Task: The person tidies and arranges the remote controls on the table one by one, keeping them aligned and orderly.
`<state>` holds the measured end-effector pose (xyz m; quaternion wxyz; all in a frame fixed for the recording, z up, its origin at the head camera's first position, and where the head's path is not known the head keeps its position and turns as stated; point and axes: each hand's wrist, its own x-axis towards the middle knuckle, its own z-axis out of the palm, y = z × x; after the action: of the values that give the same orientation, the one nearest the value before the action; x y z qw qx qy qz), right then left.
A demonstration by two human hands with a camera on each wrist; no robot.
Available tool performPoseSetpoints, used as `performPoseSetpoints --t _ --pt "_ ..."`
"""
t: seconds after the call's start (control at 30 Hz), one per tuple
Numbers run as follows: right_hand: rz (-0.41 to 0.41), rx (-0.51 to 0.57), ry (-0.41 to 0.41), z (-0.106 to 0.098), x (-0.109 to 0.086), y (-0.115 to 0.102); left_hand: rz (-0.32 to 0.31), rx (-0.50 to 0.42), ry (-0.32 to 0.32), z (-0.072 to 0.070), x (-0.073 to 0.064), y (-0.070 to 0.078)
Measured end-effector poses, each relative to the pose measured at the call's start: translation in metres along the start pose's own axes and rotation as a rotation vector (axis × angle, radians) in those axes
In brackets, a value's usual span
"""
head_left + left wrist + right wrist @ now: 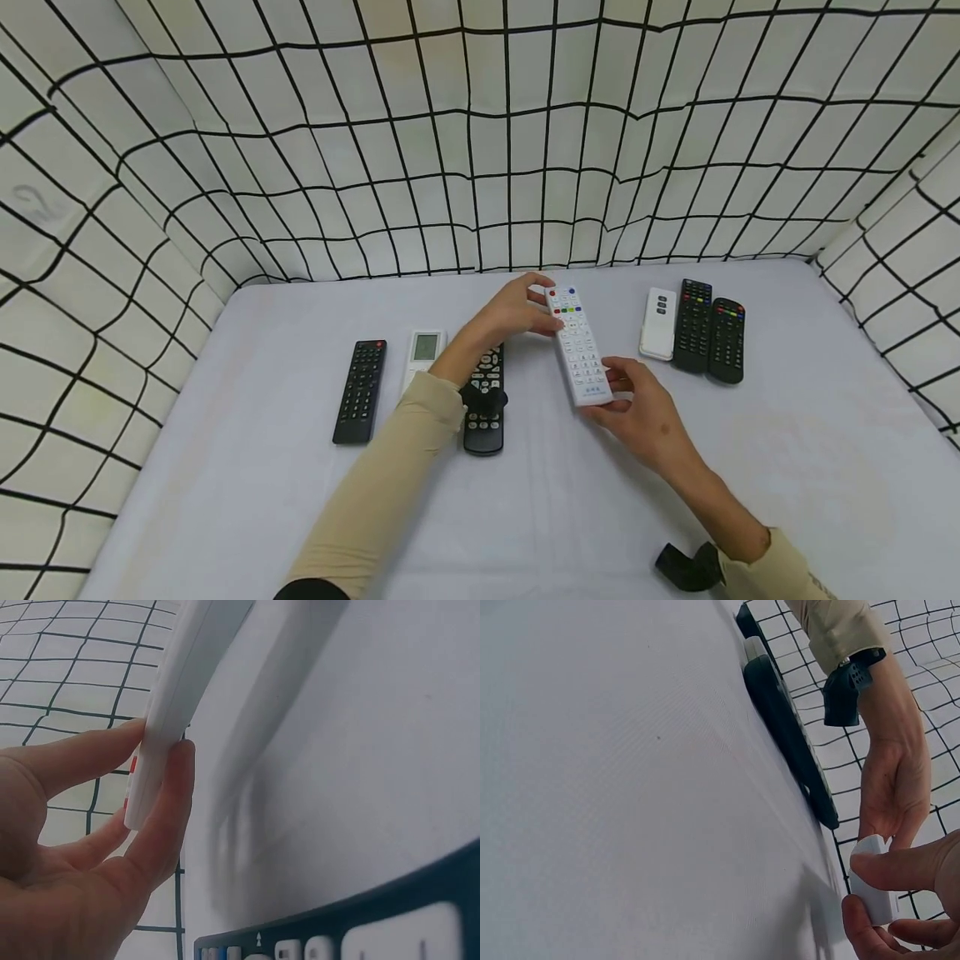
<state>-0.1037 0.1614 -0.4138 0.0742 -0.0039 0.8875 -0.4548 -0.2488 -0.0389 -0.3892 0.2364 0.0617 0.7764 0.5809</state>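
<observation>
Pale walls (491, 142) crossed by a grid of black lines rise behind and along both sides of a table (525, 517) covered in white cloth. Over the table reach a person's arms in beige sleeves, the left sleeve (390, 475) showing far more than the right sleeve (780, 571). The left hand (510, 312) pinches the far end of a white remote (581, 346), with digits on both of its faces, while the right hand (637, 412) grips the near end between thumb and fingers. This white remote is held near the middle of the table, button side up and slightly slanted, clear of the cloth, its shadow showing in the left wrist view. Below the left wrist lies a long black remote (486, 442), partly covered; well to its left is a slimmer black remote (362, 392). To the right of the hands, a tall black remote (693, 325), a shorter dark remote (726, 342) and a slim white remote (658, 325) lie close together, the white one nearest the hands. A pale remote with a screen (425, 346) is half hidden by the left arm. A small black device (690, 568) sits at the right wrist. Smallest are the held remote's coloured buttons (567, 310).
</observation>
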Motion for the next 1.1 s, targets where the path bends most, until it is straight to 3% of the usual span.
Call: performPoseSetpoints --t 0.13,0.5,0.87,1.1 --pt "0.003 -0.013 -0.010 0.002 -0.002 -0.004 0.006 0.014 -0.018 -0.003 -0.004 0.002" --pt "0.006 -0.032 -0.031 0.016 -0.009 -0.009 0.064 0.188 -0.009 -0.014 -0.009 -0.005" --pt "-0.001 -0.050 -0.051 0.027 -0.015 -0.012 0.009 0.331 -0.016 -0.014 -0.012 -0.006" --pt "-0.024 -0.078 -0.033 0.036 -0.019 -0.014 0.019 0.387 -0.039 -0.013 -0.016 -0.006"
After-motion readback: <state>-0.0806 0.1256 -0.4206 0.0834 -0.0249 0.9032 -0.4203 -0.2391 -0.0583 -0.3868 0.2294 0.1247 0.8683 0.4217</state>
